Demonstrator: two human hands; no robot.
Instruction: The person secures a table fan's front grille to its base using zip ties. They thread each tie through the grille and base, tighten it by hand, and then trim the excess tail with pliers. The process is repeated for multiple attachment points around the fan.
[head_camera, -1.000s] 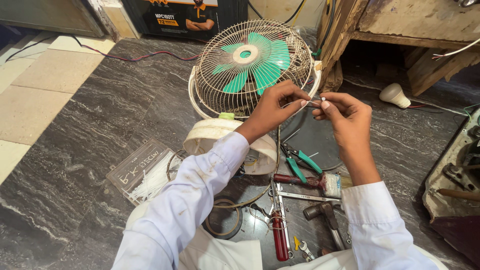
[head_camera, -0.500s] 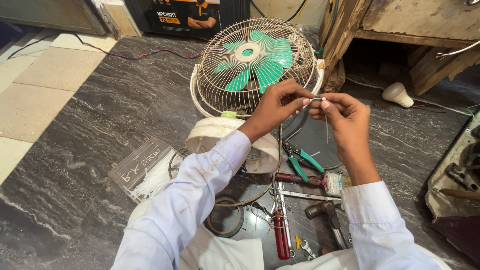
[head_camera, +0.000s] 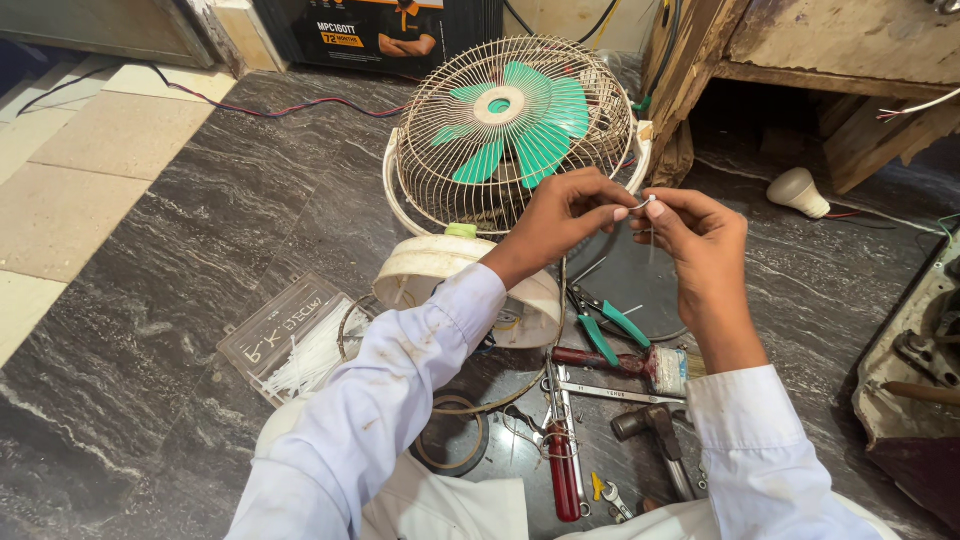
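Both arms reached forward from the bottom of the view, each in a white sleeve smudged with small dark marks, the cuffs ending at the wrists. The left arm ran up on a diagonal from lower left, bent slightly at the wrist. The left hand (head_camera: 565, 210) was curled, its fingertips drawn together in a pinching grip. The right forearm rose nearly straight from the lower right. The right hand (head_camera: 700, 240) was turned with its back toward the camera, thumb and forefinger pinched closed. The two hands met fingertip to fingertip, raised at the same height.
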